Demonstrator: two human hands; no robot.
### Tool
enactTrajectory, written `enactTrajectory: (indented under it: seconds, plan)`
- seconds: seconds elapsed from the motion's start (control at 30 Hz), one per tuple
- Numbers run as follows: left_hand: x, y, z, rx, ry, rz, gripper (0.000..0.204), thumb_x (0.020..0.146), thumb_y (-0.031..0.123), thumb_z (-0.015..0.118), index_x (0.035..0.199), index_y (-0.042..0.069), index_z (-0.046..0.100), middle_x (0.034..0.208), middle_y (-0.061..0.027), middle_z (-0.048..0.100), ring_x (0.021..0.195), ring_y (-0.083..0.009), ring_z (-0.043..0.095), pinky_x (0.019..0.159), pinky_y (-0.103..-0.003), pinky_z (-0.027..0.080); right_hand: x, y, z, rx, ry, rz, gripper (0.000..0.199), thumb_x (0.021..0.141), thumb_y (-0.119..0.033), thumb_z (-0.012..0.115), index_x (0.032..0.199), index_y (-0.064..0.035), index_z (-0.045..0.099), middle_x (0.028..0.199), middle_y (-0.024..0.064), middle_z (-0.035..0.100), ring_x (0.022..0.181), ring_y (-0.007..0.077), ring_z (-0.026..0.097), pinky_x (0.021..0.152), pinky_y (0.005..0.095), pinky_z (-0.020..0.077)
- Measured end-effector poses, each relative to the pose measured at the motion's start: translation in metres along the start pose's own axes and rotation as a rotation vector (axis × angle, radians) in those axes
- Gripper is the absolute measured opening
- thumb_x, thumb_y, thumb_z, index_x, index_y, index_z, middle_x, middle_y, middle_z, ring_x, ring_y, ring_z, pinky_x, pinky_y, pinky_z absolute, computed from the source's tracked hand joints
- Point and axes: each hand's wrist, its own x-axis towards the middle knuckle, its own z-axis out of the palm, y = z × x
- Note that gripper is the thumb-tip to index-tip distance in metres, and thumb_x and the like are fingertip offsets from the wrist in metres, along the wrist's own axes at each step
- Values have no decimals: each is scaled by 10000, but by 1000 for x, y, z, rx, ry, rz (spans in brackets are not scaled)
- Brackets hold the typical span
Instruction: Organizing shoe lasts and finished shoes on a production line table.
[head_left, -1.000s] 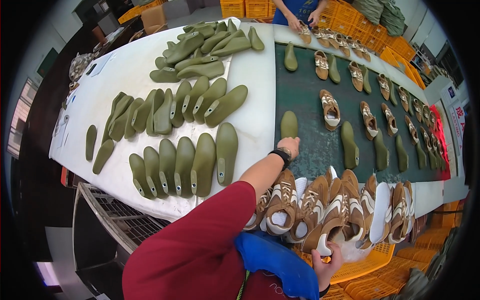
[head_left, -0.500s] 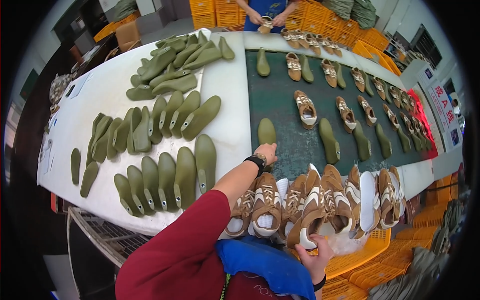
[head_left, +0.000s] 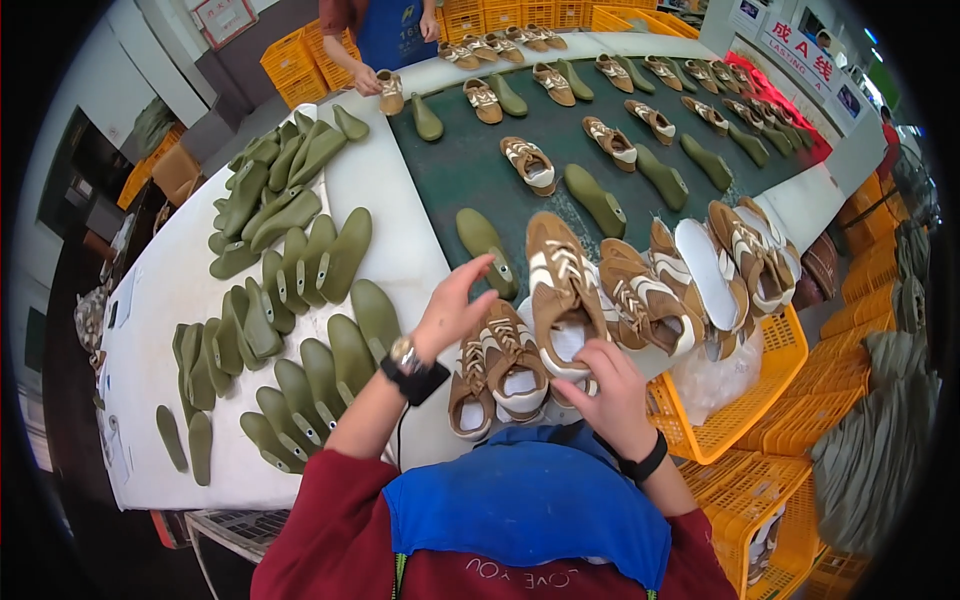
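Observation:
My right hand [head_left: 612, 398] grips a brown shoe [head_left: 562, 290] with white stripes by its heel, its toe pointing away from me. White lining shows inside its opening. To its left, my left hand [head_left: 455, 312] hovers with thumb and fingers spread, holding nothing. Just beyond those fingers a green shoe last [head_left: 484, 248] lies on the dark green belt [head_left: 450, 185]. Under and beside the held shoe, more brown and white shoes [head_left: 516, 368] stand along the near table edge. A white insole [head_left: 708, 272] rests among those on the right.
Rows of green lasts [head_left: 345, 255] and a pile of them [head_left: 270, 190] cover part of the white table [head_left: 150, 310]. Shoes and lasts stand along the belt. A yellow crate [head_left: 735, 425] with clear plastic is at my right. Across the table a co-worker's hand [head_left: 368, 80] holds a shoe.
My left hand has drawn back from the last on the belt and opened. My right hand has raised the shoe from the row, and the view has turned right.

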Motion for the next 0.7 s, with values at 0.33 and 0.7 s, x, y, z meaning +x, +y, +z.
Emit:
enactTrajectory:
  seconds: [0.33, 0.7]
  plan:
    - [-96, 96, 1, 268, -124, 92, 442, 750, 98, 690, 1162, 73, 530, 854, -124, 580, 769, -296, 593, 656, -369, 490, 3, -21, 21, 85, -120, -201, 400, 683, -153, 753, 1034, -76, 576, 1037, 97, 565, 829, 281, 583, 707, 359, 496]
    - [4, -22, -53, 111, 148, -318, 424, 807, 282, 696, 1075, -2, 531, 826, -162, 660, 743, -272, 652, 678, -345, 513, -123, 67, -70, -352, -894, 53, 133, 786, -187, 608, 866, -91, 651, 771, 115, 616, 654, 312, 612, 591, 409, 504]
